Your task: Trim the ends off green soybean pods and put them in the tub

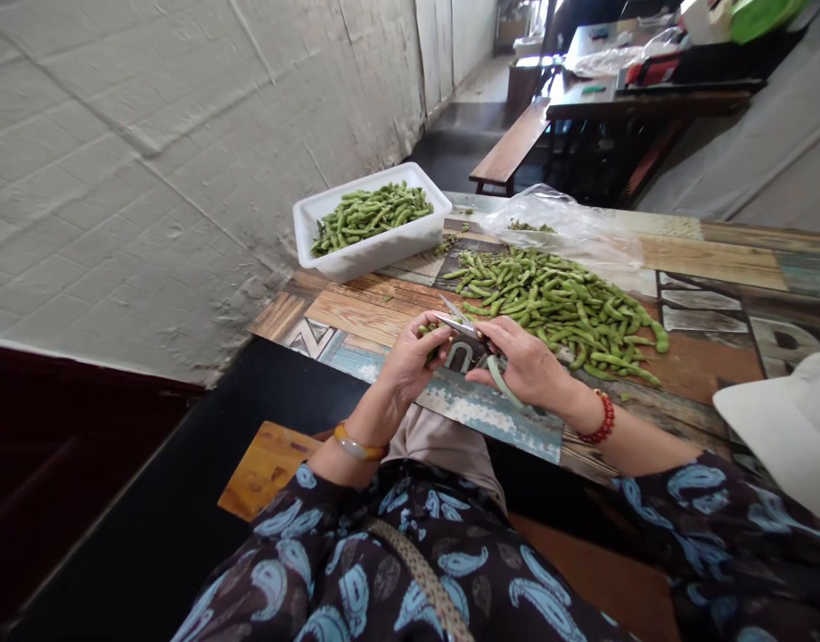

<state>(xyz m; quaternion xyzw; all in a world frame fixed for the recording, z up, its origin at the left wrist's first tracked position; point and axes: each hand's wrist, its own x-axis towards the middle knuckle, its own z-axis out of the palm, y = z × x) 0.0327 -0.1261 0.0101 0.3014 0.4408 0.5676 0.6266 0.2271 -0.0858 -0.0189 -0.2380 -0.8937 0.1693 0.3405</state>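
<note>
The worktop (pixel 356 312) in front of me carries a broad, loose heap of green pods (pixel 557 308). Next in size, the white tub (pixel 383 256) stands near the wall (pixel 183 160), more pods (pixel 376 214) mounded inside it. Behind the heap lies a clear plastic bag (pixel 584 236); green scraps (pixel 531 226) show there, in or under it, I cannot tell which. My right hand (pixel 522 361) grips the scissors (pixel 460 325), blades parted; my left hand (pixel 414 352) pinches a small bit of green (pixel 423 330) beside them.
</note>
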